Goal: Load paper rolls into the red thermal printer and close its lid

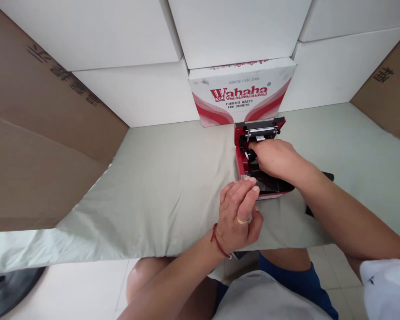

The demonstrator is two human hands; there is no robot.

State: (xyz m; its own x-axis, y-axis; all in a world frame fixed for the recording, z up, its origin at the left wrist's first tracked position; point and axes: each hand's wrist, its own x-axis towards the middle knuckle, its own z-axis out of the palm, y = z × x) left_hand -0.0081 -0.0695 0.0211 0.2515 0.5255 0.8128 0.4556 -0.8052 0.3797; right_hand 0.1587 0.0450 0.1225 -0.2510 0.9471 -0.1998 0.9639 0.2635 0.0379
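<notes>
A red and black machine (pixel 239 162), which looks like a small label printer, sits on the cloth with its lid (pixel 260 124) raised at the back. My right hand (pixel 275 158) reaches inside from the right, its fingers closed around a black roll (pixel 251 155) with a white end. Most of those fingertips are hidden behind the hand. At the front left corner of the machine, my left hand (pixel 238 211) rests with its fingers stretched out and touching the edge. A ring and a red string bracelet are on it. Dark film or plastic (pixel 267 183) shows in the front of the machine.
A Wahaha water carton (pixel 242 95) stands directly behind the machine, against stacked white boxes (pixel 153 93). Brown cardboard walls (pixel 53 133) flank the cloth-covered table (pixel 160 178). A flat black object (pixel 327 176) lies partly under my right forearm.
</notes>
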